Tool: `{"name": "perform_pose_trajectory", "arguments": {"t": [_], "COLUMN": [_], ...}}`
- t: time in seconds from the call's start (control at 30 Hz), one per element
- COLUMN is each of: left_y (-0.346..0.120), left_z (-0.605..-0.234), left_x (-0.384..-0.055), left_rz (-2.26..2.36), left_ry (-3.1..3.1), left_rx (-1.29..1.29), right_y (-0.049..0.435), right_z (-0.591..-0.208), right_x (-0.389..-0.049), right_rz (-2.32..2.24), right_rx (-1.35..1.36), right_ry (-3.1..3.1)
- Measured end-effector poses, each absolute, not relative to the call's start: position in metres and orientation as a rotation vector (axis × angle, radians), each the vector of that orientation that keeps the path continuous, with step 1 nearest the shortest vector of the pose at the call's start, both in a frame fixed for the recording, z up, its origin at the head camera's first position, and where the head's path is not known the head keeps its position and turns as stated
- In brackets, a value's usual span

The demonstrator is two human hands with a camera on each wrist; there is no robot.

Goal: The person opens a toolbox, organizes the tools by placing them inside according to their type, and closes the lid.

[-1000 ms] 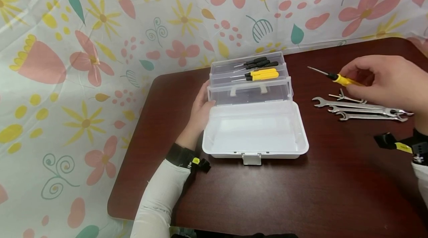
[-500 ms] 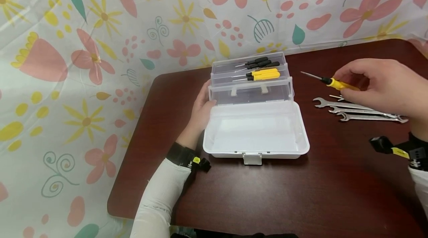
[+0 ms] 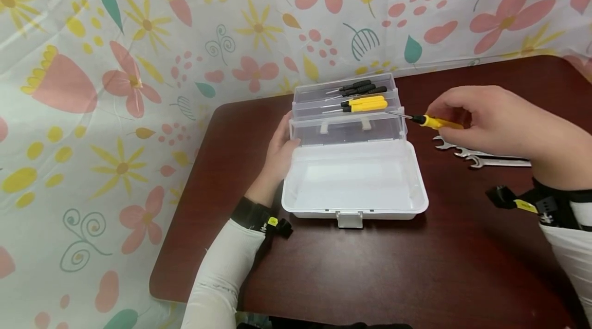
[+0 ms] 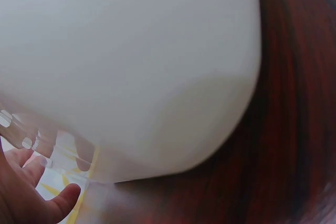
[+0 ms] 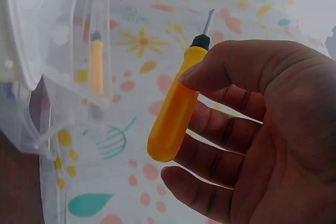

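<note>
A white toolbox (image 3: pixel 347 185) with a clear lid lies open on the table. My left hand (image 3: pixel 279 151) holds its left side where the lid meets the base, thumb in front and fingers at the lid's edge. In my right hand (image 3: pixel 495 123) a yellow-handled screwdriver (image 5: pixel 176 106) is pinched between thumb and fingers, its shaft pointing left. The screwdriver's tip overlaps the right edge of the lid in the head view. Inside the lid's tiers (image 3: pixel 302 111) lie yellow screwdrivers (image 3: pixel 367 106) and, behind them, black screwdrivers (image 3: pixel 363 87).
Several metal wrenches (image 3: pixel 497 162) lie on the dark red table (image 3: pixel 370 267) right of the toolbox, partly hidden under my right hand and wrist. A flower-print cloth (image 3: pixel 254 5) hangs behind the table. A latch (image 3: pixel 350 220) juts from the toolbox's front.
My right hand has carried the yellow screwdriver left from above the wrenches to the lid's right edge. My left hand has stayed on the toolbox.
</note>
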State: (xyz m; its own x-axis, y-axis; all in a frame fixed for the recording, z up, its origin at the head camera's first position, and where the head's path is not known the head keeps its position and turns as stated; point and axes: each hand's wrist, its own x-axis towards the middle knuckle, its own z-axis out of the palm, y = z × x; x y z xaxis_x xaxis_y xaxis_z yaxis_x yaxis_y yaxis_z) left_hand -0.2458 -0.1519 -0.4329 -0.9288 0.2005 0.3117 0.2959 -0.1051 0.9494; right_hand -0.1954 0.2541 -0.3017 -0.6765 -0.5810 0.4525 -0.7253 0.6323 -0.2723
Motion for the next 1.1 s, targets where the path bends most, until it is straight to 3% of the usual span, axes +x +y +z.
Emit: {"name": "perform_pose_trajectory", "arguments": {"t": [0.57, 1.1], "left_y": [-0.153, -0.152], "left_z": [-0.434, -0.431], "left_x": [-0.246, -0.246], "left_rz": [-2.193, -2.18], "left_ry": [-2.081, -2.093], "left_rx": [-0.554, -0.543], "right_y": [0.196, 0.158], "right_z": [-0.256, -0.268], "right_x": [-0.234, -0.29], "right_rz": [0.417, 0.42], "right_rx": [1.225, 1.267], "right_ry": [-2.726, -2.969]}}
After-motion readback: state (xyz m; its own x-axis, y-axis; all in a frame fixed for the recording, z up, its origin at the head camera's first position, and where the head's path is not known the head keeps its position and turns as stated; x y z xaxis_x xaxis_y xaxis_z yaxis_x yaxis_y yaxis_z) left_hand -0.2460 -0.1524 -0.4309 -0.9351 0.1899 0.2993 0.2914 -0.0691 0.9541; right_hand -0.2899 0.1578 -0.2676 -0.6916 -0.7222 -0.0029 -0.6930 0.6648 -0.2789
